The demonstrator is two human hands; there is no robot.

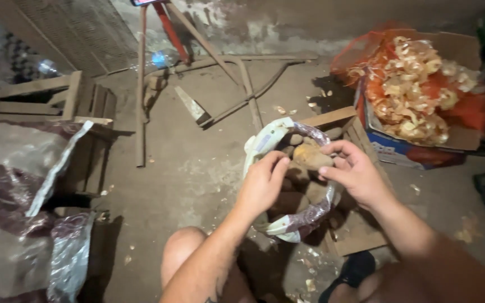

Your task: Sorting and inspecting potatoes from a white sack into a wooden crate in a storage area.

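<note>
A mesh sack of brown potatoes [287,224] with a rolled whitish rim stands open on a low wooden crate [360,235] between my knees. My left hand [262,185] reaches into the sack's mouth, its fingers down among the potatoes. My right hand [352,168] holds one yellowish potato [311,158] by the fingertips just above the sack's far side. Both hands nearly touch over the opening.
A cardboard box [399,148] with orange netting and pale onion skins [416,90] stands at the right. Wooden crates [46,101] and filled sacks [12,168] lie at the left. Metal bars and a red stand [197,62] lie on the concrete floor behind.
</note>
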